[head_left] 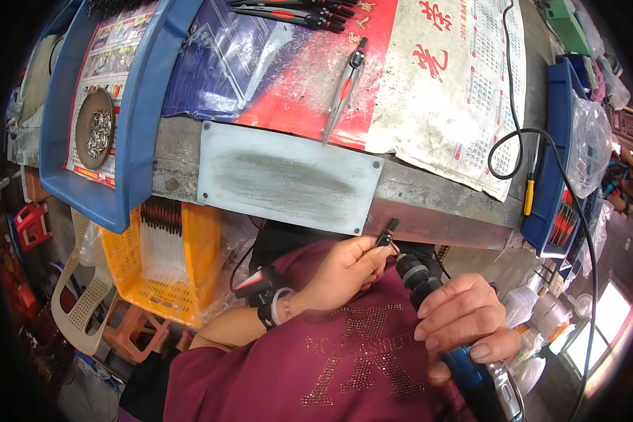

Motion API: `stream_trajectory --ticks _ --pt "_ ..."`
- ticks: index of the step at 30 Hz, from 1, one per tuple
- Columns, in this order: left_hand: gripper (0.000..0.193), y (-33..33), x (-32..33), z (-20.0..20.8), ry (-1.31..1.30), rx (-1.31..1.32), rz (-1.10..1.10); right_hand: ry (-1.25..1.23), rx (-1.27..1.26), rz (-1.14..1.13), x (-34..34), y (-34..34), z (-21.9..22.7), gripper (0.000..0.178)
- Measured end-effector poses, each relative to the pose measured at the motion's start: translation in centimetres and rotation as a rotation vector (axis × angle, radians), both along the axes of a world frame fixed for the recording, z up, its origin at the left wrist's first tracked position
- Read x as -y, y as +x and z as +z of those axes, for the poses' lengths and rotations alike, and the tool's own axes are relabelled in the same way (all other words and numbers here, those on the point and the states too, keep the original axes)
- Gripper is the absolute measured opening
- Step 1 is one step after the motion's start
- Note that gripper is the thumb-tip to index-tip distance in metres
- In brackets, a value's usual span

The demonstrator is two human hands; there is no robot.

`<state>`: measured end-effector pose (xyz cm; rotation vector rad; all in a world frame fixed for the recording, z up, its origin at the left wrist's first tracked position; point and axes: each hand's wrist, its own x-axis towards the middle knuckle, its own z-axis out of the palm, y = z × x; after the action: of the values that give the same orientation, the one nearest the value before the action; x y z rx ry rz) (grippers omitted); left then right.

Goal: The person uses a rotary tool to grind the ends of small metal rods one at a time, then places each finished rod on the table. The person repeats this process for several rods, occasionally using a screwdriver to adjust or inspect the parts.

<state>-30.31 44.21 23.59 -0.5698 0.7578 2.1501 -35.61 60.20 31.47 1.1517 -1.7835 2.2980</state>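
Note:
My left hand (355, 264) is closed round a drawing compass (386, 235). Only its black top end shows above my fingers; the legs are hidden. My right hand (465, 320) grips a black and blue power screwdriver (416, 276). The tool's tip points up and left, close beside the compass head; whether they touch I cannot tell. Both hands are in front of my body, just below the bench edge. On the bench lies another compass (345, 88), silver with red and black parts. A pale plate (225, 151) with dark smears and corner screws is fixed at the bench's front edge.
More compasses (299, 15) lie at the far side. At left, a blue tray (137, 119) bears a dish (88, 144) of small metal parts, above a yellow crate (204, 260). At right are a black cable (552, 144), a yellow-handled screwdriver (529, 195) and a blue bin (557, 105).

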Motion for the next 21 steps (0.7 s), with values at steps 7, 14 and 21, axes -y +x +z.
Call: stream_trajectory --ticks 7,14,21 --pt "0.019 0.1 0.0 -0.1 0.0 0.009 -0.003 -0.002 0.01 -0.007 0.4 -0.3 0.0 0.052" --pt "0.018 0.2 -0.1 -0.2 -0.009 0.022 -0.003 0.017 0.019 -0.07 0.6 0.0 -0.3 0.048" --pt "0.019 0.4 -0.2 -0.3 -0.041 -0.004 -0.002 0.001 0.067 0.196 0.8 -3.2 0.5 0.043"
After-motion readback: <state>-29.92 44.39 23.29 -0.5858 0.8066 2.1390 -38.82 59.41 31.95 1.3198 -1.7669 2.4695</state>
